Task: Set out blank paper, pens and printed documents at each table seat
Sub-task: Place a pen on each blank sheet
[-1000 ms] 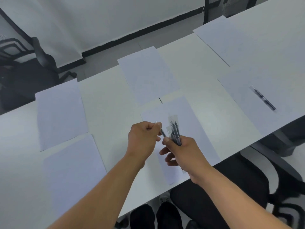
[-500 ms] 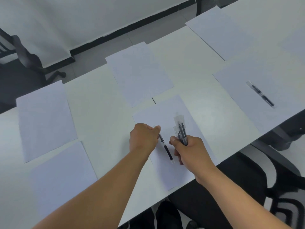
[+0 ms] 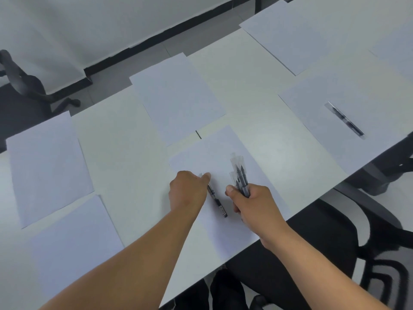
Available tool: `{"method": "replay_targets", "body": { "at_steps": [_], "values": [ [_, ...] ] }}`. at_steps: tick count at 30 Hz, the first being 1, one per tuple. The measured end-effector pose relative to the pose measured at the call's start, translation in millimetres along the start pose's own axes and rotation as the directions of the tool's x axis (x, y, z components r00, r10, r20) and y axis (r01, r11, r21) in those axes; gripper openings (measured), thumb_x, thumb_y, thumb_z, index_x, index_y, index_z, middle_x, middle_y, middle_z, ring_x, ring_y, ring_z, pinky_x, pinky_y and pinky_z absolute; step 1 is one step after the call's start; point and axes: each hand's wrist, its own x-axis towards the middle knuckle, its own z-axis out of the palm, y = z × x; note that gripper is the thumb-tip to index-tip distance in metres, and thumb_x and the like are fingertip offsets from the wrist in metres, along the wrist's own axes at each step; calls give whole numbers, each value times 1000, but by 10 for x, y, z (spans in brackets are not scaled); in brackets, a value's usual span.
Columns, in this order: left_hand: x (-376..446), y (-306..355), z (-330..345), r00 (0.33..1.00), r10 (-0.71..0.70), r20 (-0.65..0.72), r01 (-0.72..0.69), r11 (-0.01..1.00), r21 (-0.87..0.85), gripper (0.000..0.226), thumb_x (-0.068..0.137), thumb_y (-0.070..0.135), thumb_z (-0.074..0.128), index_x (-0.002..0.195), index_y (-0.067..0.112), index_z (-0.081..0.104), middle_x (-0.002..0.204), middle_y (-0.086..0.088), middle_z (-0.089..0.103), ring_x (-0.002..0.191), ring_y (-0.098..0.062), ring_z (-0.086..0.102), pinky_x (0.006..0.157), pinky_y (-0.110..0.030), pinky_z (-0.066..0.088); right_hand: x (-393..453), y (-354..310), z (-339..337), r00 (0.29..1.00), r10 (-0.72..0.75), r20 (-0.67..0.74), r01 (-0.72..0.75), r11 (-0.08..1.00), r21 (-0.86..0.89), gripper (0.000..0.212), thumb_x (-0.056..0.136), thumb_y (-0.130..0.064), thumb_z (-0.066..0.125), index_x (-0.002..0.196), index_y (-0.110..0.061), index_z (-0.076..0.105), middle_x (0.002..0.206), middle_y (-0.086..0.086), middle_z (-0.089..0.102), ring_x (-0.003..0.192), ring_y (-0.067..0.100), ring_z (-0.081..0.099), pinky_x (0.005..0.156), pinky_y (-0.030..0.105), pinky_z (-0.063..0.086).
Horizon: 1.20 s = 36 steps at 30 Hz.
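Several blank paper sheets lie on the white table (image 3: 125, 144). On the near middle sheet (image 3: 225, 153) a black pen (image 3: 218, 201) lies flat, and my left hand (image 3: 188, 190) pinches its upper end. Just to its right, my right hand (image 3: 254, 201) grips a bundle of pens (image 3: 240, 175) in clear caps, tips pointing away from me. Another pen (image 3: 345, 121) lies on the sheet at the right (image 3: 324, 101).
More sheets lie at far middle (image 3: 176, 97), far left (image 3: 47, 164), near left (image 3: 73, 247) and far right (image 3: 301, 34). Black office chairs stand at the near right (image 3: 368, 231) and far left (image 3: 24, 83). The near table edge runs diagonally under my forearms.
My left hand drew one pen from the bundle and lowered it onto the near middle sheet, where it now lies flat. My right hand stayed beside it holding the bundle.
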Motion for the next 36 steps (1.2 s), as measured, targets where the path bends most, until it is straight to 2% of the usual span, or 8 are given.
{"method": "replay_targets", "body": {
  "at_steps": [4, 10, 17, 20, 24, 28, 31, 36],
  "values": [
    [-3, -23, 20, 999, -34, -1, 34, 999, -30, 44, 95, 49, 70, 90, 5, 75, 81, -10, 81, 81, -31, 77, 77, -43, 64, -20, -7, -5, 1000, -9, 6, 9, 1000, -4, 46, 102, -46, 70, 77, -9, 62, 58, -5, 59, 52, 16, 46, 62, 37, 41],
    [-11, -6, -7, 999, -48, 3, 48, 999, -20, 46, 93, 52, 70, 88, 7, 75, 79, -6, 80, 77, -30, 76, 73, -41, 63, -62, -18, 9, 999, -25, 23, 25, 1000, -10, 44, 101, -47, 71, 74, -14, 60, 60, -3, 58, 54, 16, 45, 62, 36, 41],
    [-113, -79, -161, 997, -78, -19, 77, 996, -38, 48, 94, 52, 71, 90, 4, 71, 81, -11, 81, 79, -31, 77, 79, -46, 66, -168, -80, 62, 999, -22, 43, 23, 999, -30, 45, 104, -46, 66, 79, -8, 65, 61, -5, 61, 54, 13, 47, 63, 33, 43],
    [-194, -94, -277, 999, -38, -26, 37, 997, -61, 43, 95, 48, 70, 77, 9, 65, 86, -18, 81, 65, -31, 68, 70, -37, 59, -206, -128, 106, 998, -3, 62, 4, 1000, -20, 43, 107, -44, 62, 83, -9, 70, 60, -8, 64, 55, 10, 51, 66, 33, 47],
    [-391, -170, -509, 999, 10, -31, -15, 982, -187, 48, 98, 43, 72, 82, -1, 66, 70, -3, 79, 62, -24, 65, 64, -36, 57, -302, -241, 229, 994, -20, 106, 21, 1000, -14, 38, 111, -44, 54, 94, -15, 73, 84, 7, 78, 65, 18, 55, 72, 37, 51],
    [-583, -285, -716, 998, 67, -5, -66, 963, -260, 36, 99, 44, 73, 87, 10, 74, 75, 3, 79, 71, -13, 76, 75, -38, 63, -440, -375, 375, 980, -74, 183, 71, 997, 23, 16, 114, -37, 50, 118, -24, 56, 94, -7, 82, 68, 16, 59, 75, 36, 52],
    [-715, -399, -886, 995, 98, -30, -103, 951, -291, 32, 101, 43, 73, 88, 14, 75, 79, 5, 79, 64, -1, 73, 82, -39, 66, -547, -473, 527, 970, -112, 213, 112, 994, 15, 17, 113, -36, 51, 117, -22, 60, 95, -7, 82, 65, 13, 62, 70, 32, 50],
    [-818, -613, -1169, 996, 68, -65, -87, 922, -376, 32, 100, 43, 73, 88, 13, 76, 78, 3, 79, 67, -5, 75, 88, -45, 66, -712, -602, 751, 961, -137, 240, 132, 991, 37, 21, 109, -32, 59, 108, -14, 70, 92, 0, 81, 60, 12, 59, 60, 25, 50]
  ]
}}
